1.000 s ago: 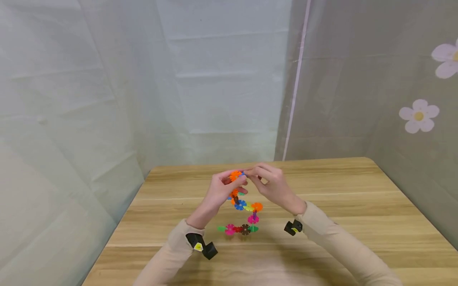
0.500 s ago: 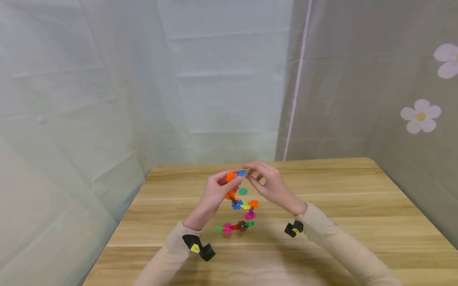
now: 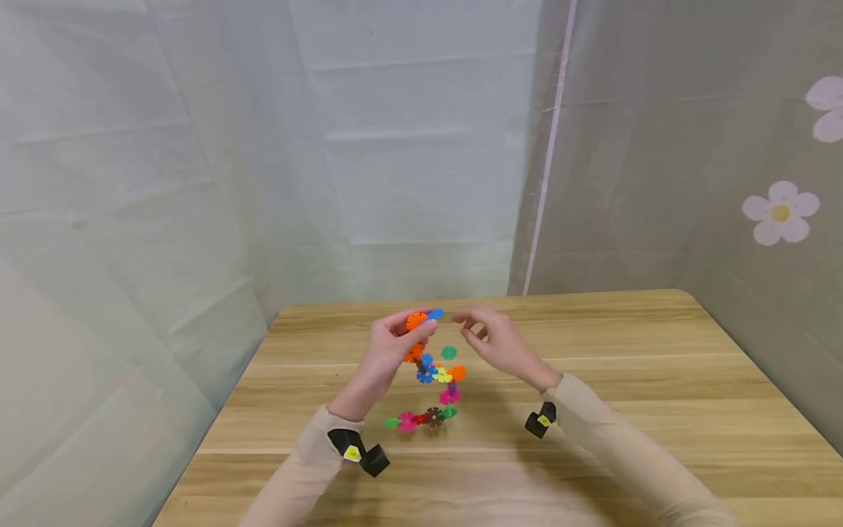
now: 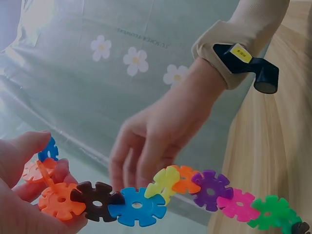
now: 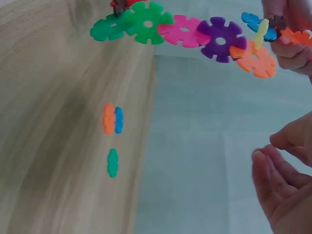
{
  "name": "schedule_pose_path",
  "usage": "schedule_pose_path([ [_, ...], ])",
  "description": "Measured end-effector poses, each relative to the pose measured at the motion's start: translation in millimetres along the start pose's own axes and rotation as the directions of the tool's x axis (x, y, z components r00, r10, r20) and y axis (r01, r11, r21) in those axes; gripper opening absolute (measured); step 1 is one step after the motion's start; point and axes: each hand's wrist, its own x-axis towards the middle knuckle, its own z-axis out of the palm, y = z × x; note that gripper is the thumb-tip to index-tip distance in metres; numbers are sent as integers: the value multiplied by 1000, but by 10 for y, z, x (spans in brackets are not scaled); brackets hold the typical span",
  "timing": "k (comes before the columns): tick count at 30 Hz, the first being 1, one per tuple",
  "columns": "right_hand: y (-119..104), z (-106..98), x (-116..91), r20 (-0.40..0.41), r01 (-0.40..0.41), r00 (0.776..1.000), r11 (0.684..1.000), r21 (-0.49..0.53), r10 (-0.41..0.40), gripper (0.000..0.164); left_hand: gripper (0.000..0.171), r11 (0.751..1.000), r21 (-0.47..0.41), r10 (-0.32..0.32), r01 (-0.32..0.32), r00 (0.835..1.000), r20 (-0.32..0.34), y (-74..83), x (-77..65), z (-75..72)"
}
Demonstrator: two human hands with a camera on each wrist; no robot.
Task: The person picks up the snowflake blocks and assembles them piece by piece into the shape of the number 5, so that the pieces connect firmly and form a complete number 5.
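Note:
In the head view my left hand [image 3: 387, 350] pinches an orange snowflake disc [image 3: 416, 320] between thumb and fingers. A blue disc [image 3: 435, 314] is joined to it at the tip. From there a chain of interlocking notched discs hangs down, in brown, blue, yellow, purple, pink, green and red; the left wrist view shows a blue link [image 4: 139, 208] and a purple one [image 4: 211, 190]. My right hand [image 3: 502, 342] is just right of the blue disc, apart from it, fingers bent loosely. Nothing shows between its thumb and fingertips [image 5: 261, 158] in the right wrist view.
Loose discs lie on the wooden table [image 3: 593, 439] behind the chain: a green disc [image 5: 113, 163], an orange disc [image 5: 108, 119] and a blue disc [image 5: 119, 120]. Pale curtains [image 3: 421, 146] with printed flowers surround the table's back and sides.
My left hand has shifted left with the chain, which has swung left too. My right fingers, earlier at the blue disc, have come away from it. The loose green disc is now uncovered.

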Motion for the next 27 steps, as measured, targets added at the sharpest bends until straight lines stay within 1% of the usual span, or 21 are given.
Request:
schedule_pose_path([
  [3,43,52,-9,72,-65,995,998,7,65,24,33,1000,2,0,0,1000,-1,-2,-6,-20],
  [6,94,109,-13,124,-92,988,996,10,90,22,33,1000,4,-1,1,1000,-1,0,-13,-31],
  [13,276,256,-25,236,-90,967,995,-37,96,21,31,1000,15,-2,3,1000,-8,6,-24,-29],
  [16,348,318,-39,282,-115,951,992,-57,126,22,30,1000,19,-5,5,1000,-8,7,-30,-24],
  [18,389,360,-52,312,-145,937,988,-55,155,23,30,1000,16,-5,5,1000,-3,6,-30,-20],
  [21,436,426,-70,357,-204,909,976,-72,216,26,31,1000,9,-4,4,1000,6,2,-29,-13],
  [23,458,465,-81,385,-223,890,970,-94,242,30,31,1000,3,-1,1,1000,11,0,-28,-8],
  [25,470,499,-95,414,-216,875,968,-126,249,38,31,1000,-6,2,-2,1000,17,-1,-26,0],
  [27,472,524,-113,438,-179,867,969,-169,237,46,31,1000,-12,6,-6,1000,22,-4,-24,8],
])
